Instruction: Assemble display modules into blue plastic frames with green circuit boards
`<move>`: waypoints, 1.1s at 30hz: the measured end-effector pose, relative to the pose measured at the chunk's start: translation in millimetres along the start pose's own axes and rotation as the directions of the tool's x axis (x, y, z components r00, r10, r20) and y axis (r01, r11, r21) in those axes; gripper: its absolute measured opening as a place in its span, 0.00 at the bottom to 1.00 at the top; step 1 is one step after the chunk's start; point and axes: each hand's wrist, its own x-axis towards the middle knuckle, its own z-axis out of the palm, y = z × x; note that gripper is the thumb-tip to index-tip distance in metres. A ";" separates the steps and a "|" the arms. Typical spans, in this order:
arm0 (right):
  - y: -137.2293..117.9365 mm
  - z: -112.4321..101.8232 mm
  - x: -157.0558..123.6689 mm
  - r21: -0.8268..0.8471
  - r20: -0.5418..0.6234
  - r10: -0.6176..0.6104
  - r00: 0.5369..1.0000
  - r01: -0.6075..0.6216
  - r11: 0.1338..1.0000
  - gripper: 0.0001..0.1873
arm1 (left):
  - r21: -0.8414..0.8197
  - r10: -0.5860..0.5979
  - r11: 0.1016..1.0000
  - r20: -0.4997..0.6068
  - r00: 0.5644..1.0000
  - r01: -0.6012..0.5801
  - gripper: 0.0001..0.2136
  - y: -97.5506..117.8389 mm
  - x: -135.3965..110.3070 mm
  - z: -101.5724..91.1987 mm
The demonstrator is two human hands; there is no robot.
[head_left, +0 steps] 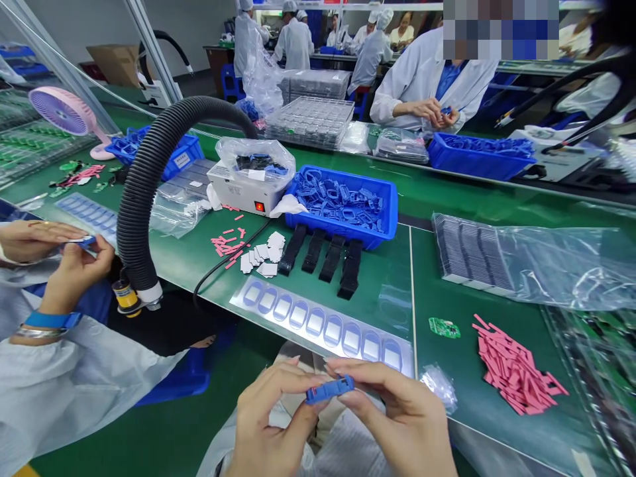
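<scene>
Your left hand (pixel 271 424) and right hand (pixel 397 417) hold up a small blue plastic part (pixel 329 389) just by the near edge of the green table (pixel 462 371). The fingers (pixel 293 372) of both hands pinch its two ends. It looks light and stiff, but it is small and smooth, so it may slip. Keep hold of it by the ends. A shiny silver sheet with rounded holes (pixel 308 322) lies just beyond it.
</scene>
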 end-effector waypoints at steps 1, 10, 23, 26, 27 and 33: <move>0.5 -2.4 1.2 0.054 0.056 0.018 0.998 -0.021 0.998 0.03 | -0.019 -0.022 1.000 0.008 1.000 0.022 0.11 -0.6 -0.9 0.0; 11.4 -15.6 1.6 0.118 0.207 0.073 0.976 -0.099 0.988 0.03 | -0.164 -0.226 0.951 0.208 0.952 0.262 0.09 4.2 8.5 -5.7; 12.6 -12.8 -3.0 0.058 0.123 -0.012 0.992 0.004 0.998 0.04 | -0.217 -0.257 0.934 0.146 0.955 0.284 0.03 -0.4 7.3 2.5; 15.0 -11.7 -3.5 0.012 0.050 -0.094 0.994 0.094 0.996 0.07 | -0.217 -0.262 0.930 0.174 0.949 0.296 0.04 -0.8 7.3 5.0; 16.4 -11.0 -3.5 0.003 0.038 -0.104 0.994 0.104 0.995 0.08 | -0.233 -0.270 0.923 0.177 0.946 0.307 0.04 -0.9 8.4 5.9; 27.9 -5.5 -6.9 -0.148 -0.029 -0.141 0.990 0.135 0.980 0.09 | -0.405 -0.353 0.839 0.102 0.930 0.363 0.03 -4.0 16.3 17.3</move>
